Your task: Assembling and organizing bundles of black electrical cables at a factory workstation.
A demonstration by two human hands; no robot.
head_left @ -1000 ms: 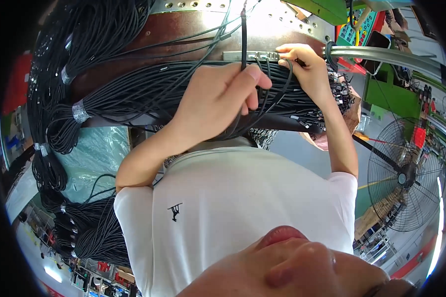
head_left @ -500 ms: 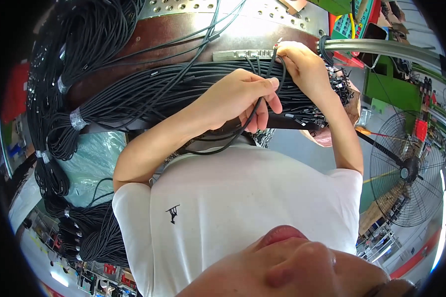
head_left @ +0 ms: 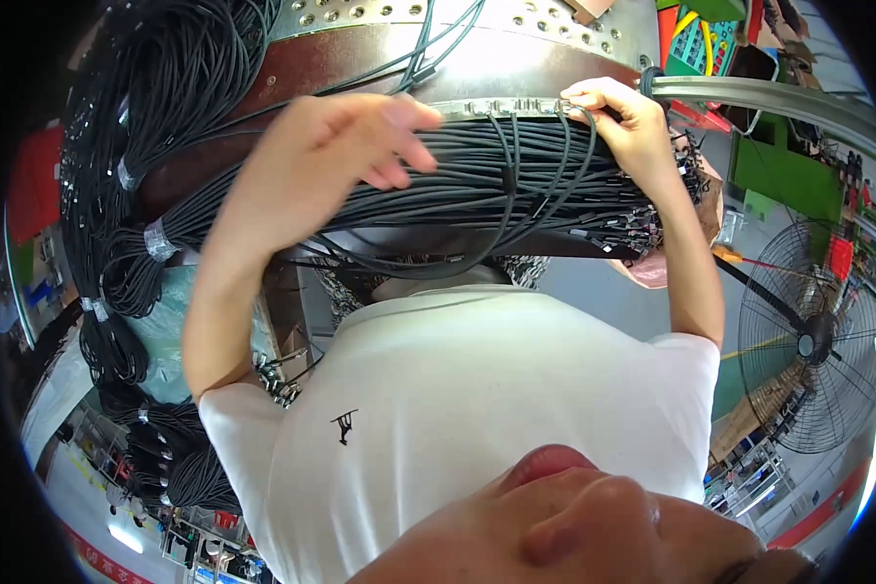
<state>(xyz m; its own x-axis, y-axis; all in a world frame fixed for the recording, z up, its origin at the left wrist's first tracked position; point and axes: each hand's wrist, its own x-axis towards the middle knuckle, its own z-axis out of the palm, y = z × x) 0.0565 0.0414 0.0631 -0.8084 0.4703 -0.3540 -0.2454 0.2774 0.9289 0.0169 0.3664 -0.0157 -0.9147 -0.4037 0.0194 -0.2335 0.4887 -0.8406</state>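
My right hand (head_left: 631, 122) pinches the end of a black cable (head_left: 591, 161) at the right end of a narrow metal strip (head_left: 501, 107). From the fingers this cable curves down toward my body. Other cable ends sit along the strip, with their lengths hanging over a thick bundle of black cables (head_left: 428, 200) that lies across the workbench. My left hand (head_left: 346, 151) hovers above the bundle, left of the strip, slightly blurred. Its fingers are apart and hold nothing. It hides part of the bundle and the strip's left end.
Tied coils of black cable (head_left: 190, 78) hang at the left. A perforated metal plate (head_left: 360, 14) lies at the back of the brown workbench (head_left: 307, 73). To the right are a curved metal rail (head_left: 769, 92) and a large floor fan (head_left: 813, 341).
My left hand has let go of the cable and moved left, its fingers spreading. The cable now hangs in a loop. My right hand stays at the strip's right end.
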